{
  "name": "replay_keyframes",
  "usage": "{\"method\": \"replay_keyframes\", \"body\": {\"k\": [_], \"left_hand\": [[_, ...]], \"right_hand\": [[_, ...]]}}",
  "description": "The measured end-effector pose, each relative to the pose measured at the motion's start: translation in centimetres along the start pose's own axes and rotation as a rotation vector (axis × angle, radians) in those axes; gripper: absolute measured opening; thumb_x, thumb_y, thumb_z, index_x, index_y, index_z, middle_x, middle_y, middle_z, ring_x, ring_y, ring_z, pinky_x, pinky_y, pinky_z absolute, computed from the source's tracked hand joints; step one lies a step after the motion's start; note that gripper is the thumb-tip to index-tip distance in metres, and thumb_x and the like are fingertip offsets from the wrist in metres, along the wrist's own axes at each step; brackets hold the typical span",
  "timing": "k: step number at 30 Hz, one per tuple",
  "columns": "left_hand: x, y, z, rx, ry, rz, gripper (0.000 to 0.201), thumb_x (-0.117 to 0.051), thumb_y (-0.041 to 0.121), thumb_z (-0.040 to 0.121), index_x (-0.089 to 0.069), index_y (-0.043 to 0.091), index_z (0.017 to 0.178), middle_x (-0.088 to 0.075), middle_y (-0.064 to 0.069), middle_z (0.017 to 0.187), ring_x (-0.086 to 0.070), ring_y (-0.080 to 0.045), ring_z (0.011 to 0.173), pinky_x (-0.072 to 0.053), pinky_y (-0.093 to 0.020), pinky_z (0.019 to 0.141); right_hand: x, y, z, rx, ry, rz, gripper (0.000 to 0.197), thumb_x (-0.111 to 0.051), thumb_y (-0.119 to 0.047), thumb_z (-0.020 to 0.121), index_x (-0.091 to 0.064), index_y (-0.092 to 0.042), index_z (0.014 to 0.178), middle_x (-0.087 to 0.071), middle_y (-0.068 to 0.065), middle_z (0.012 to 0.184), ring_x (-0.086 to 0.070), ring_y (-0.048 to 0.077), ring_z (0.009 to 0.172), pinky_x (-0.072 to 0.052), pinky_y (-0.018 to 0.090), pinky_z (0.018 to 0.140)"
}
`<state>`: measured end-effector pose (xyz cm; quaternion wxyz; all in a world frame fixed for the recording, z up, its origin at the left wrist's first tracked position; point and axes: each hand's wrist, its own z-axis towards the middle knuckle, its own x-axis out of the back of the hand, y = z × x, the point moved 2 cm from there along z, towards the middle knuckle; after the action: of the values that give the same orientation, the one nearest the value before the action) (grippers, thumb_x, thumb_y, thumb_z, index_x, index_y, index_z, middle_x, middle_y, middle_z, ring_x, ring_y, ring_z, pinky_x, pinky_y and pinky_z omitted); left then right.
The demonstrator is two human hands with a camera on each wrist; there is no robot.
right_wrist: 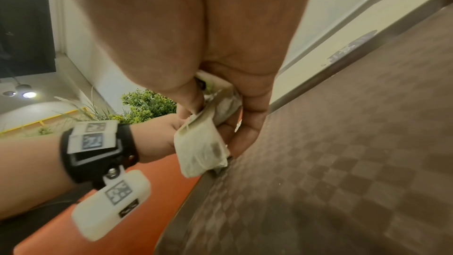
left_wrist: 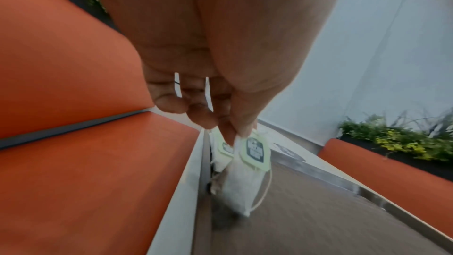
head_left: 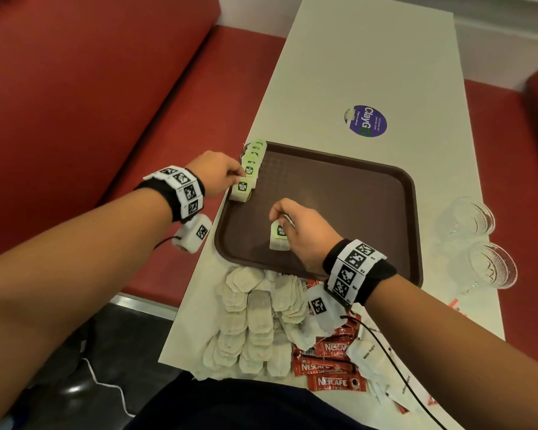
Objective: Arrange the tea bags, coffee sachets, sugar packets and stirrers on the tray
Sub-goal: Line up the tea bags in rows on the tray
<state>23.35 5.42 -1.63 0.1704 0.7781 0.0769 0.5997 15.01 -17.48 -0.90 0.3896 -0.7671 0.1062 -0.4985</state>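
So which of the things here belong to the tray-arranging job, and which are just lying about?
Job:
tray
tea bag row at left hand
tea bag in right hand
loose tea bags
coffee sachets
sugar packets

Lying about:
two glasses
round sticker

We see the tray (head_left: 385, 193) lying on the table (head_left: 339, 57), with a row of tea bags (head_left: 251, 162) along its left rim and one tea bag (head_left: 278, 237) near its middle, under the right hand (head_left: 305, 234); the left hand (head_left: 218, 172) sits at the near end of the row. Near of the tray lies a heap of tea bags (head_left: 252, 321), with coffee sachets (head_left: 330, 364) and sugar packets (head_left: 370, 355) to its right. Two glasses (head_left: 475, 240) stand right of the tray, a round sticker (head_left: 365, 121) lies on the table beyond it, and a bench seat (head_left: 90, 103) runs along the table's left.
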Motion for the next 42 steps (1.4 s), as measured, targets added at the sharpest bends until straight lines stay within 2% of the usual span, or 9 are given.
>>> {"method": "replay_keyframes", "body": {"k": [5, 10, 16, 19, 26, 29, 33, 38, 42], "left_hand": [[-0.2, 0.0, 4.1, 0.072, 0.021, 0.031, 0.019, -0.064, 0.025, 0.095, -0.074, 0.024, 0.111, -0.072, 0.002, 0.111, -0.064, -0.02, 0.104, -0.049, -0.032, 0.093], [-0.5, 0.1, 6.0, 0.121, -0.01, 0.14, 0.012, -0.066, 0.026, 0.091, -0.073, 0.029, 0.1, -0.071, 0.003, 0.107, -0.064, -0.021, 0.098, -0.053, -0.034, 0.084], [-1.4, 0.9, 6.0, 0.18, 0.108, 0.228, 0.016, -0.059, 0.037, 0.09, -0.063, 0.026, 0.101, -0.067, -0.002, 0.101, -0.063, -0.028, 0.093, -0.051, -0.035, 0.075], [-2.3, 1.9, 5.8, 0.167, 0.04, 0.301, 0.032, -0.062, 0.052, 0.086, -0.064, 0.021, 0.094, -0.067, -0.003, 0.092, -0.064, -0.028, 0.083, -0.055, -0.038, 0.074], [-2.5, 2.3, 4.9, 0.178, -0.028, 0.314, 0.043, -0.061, 0.06, 0.085, -0.065, 0.018, 0.093, -0.066, -0.004, 0.088, -0.063, -0.026, 0.079, -0.056, -0.038, 0.072], [-1.1, 3.2, 3.8, 0.115, -0.012, 0.211, 0.045, -0.054, 0.065, 0.088, -0.062, 0.021, 0.09, -0.065, -0.001, 0.085, -0.062, -0.023, 0.079, -0.053, -0.036, 0.072], [0.3, 5.4, 0.5, -0.085, -0.015, -0.073, 0.042, -0.05, 0.068, 0.09, -0.064, 0.028, 0.088, -0.065, 0.005, 0.077, -0.061, -0.013, 0.076, -0.051, -0.032, 0.07], [-0.4, 7.5, -3.7, -0.253, -0.131, -0.246, 0.031, -0.074, 0.055, 0.078, -0.071, 0.025, 0.087, -0.062, 0.013, 0.071, -0.055, 0.005, 0.065, -0.04, -0.009, 0.061], [-1.5, 6.9, -4.6, -0.242, -0.027, -0.364, 0.022, -0.084, 0.04, 0.075, -0.074, 0.022, 0.084, -0.066, 0.009, 0.069, -0.056, 0.003, 0.063, -0.046, -0.013, 0.063]], "right_hand": [[0.5, 0.3, -0.1, 0.023, 0.032, 0.04, 0.018, -0.042, -0.014, 0.104, -0.057, -0.024, 0.105, -0.056, -0.013, 0.081, -0.05, 0.007, 0.065, -0.039, 0.02, 0.059], [0.9, 0.5, -0.4, 0.015, 0.028, 0.047, 0.019, -0.043, -0.015, 0.104, -0.059, -0.025, 0.102, -0.053, -0.013, 0.077, -0.048, 0.006, 0.063, -0.038, 0.019, 0.057], [1.0, 0.7, 0.2, 0.038, 0.056, 0.07, 0.02, -0.043, -0.014, 0.103, -0.058, -0.028, 0.101, -0.062, -0.002, 0.084, -0.057, 0.018, 0.07, -0.047, 0.031, 0.065], [1.0, 0.7, 0.2, 0.047, 0.064, 0.078, 0.019, -0.043, -0.014, 0.103, -0.057, -0.027, 0.102, -0.065, 0.002, 0.09, -0.06, 0.023, 0.077, -0.05, 0.039, 0.071], [1.2, 0.8, -0.1, 0.052, 0.082, 0.108, 0.017, -0.043, -0.012, 0.103, -0.054, -0.023, 0.111, -0.061, -0.007, 0.096, -0.06, 0.018, 0.081, -0.048, 0.032, 0.074], [1.3, 1.0, -0.1, 0.043, 0.09, 0.116, 0.019, -0.042, -0.012, 0.104, -0.051, -0.023, 0.116, -0.061, -0.005, 0.102, -0.062, 0.019, 0.084, -0.049, 0.03, 0.073], [1.5, 1.3, 0.2, 0.026, 0.119, 0.144, 0.017, -0.042, -0.013, 0.104, -0.047, -0.025, 0.115, -0.058, -0.009, 0.096, -0.057, 0.012, 0.069, -0.045, 0.025, 0.06], [1.8, 1.0, 0.6, 0.039, 0.158, 0.13, 0.013, -0.045, -0.013, 0.103, -0.045, -0.024, 0.109, -0.056, -0.013, 0.091, -0.058, 0.01, 0.077, -0.042, 0.016, 0.062], [1.9, 0.8, 0.8, 0.041, 0.172, 0.164, 0.011, -0.046, -0.015, 0.103, -0.043, -0.024, 0.109, -0.058, -0.013, 0.091, -0.057, 0.006, 0.073, -0.043, 0.011, 0.062]]}}
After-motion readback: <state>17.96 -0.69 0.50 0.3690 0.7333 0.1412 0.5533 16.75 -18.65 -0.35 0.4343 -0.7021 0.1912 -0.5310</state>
